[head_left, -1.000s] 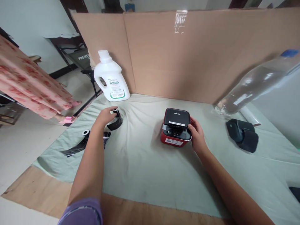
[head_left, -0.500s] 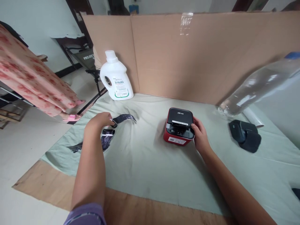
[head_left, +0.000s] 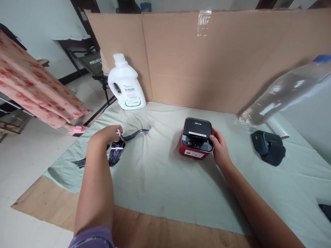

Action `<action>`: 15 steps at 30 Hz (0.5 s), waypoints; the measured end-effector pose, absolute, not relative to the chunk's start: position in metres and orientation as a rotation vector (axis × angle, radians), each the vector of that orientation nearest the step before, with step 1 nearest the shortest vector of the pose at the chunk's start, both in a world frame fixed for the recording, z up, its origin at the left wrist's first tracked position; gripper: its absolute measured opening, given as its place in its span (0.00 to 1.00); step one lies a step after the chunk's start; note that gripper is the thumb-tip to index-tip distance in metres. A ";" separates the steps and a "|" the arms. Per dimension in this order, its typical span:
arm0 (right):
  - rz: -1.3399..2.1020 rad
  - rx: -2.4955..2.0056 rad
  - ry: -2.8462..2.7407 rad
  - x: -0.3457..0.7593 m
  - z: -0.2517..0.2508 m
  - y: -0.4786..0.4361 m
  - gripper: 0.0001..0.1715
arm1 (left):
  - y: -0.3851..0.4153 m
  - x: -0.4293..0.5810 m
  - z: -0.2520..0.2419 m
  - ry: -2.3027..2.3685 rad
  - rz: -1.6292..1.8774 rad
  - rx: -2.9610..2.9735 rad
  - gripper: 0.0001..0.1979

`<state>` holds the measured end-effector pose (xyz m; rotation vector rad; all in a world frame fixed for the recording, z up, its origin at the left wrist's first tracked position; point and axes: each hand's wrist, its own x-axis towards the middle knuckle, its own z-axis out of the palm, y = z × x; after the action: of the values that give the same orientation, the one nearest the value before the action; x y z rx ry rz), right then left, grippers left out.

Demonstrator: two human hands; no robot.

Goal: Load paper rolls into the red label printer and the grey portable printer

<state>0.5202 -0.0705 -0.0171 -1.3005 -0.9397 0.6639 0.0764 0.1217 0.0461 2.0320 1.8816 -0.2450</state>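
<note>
A small red and black label printer (head_left: pixel 196 139) sits on the pale green cloth (head_left: pixel 165 179). My right hand (head_left: pixel 218 148) grips its right side, fingers curled on the top edge. My left hand (head_left: pixel 103 136) is closed on a small spool, from which a black ribbon strip (head_left: pixel 134 133) trails to the right over the cloth. A second spool with crumpled black ribbon (head_left: pixel 115 153) lies just under that hand. More black ribbon (head_left: pixel 79 162) extends left behind my forearm.
A white detergent bottle (head_left: pixel 125 84) stands at the back left against a cardboard wall (head_left: pixel 207 58). A clear plastic bottle (head_left: pixel 281 93) leans at the right above a black device (head_left: pixel 269 147). Bare cardboard shows at the near edge.
My left hand has lifted a ribbon spool from the cloth and drawn it back toward me, the black ribbon trailing out to the right. My right hand stays on the printer.
</note>
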 end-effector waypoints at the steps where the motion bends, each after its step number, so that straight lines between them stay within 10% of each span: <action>1: 0.663 -1.303 -0.941 0.521 -0.017 -0.070 0.27 | 0.120 0.077 0.049 1.872 -0.251 2.026 0.27; 7: 0.662 -1.303 -0.965 0.523 -0.021 -0.069 0.28 | 0.097 0.119 0.077 1.887 -0.164 2.140 0.38; 15: 0.676 -1.302 -0.949 0.523 -0.020 -0.071 0.27 | 0.078 0.167 0.081 1.837 -0.177 2.150 0.13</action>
<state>0.5228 -0.0705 -0.0203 -1.3017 -0.9494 0.6760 0.1667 0.0784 0.0806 2.1502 1.8374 -0.1768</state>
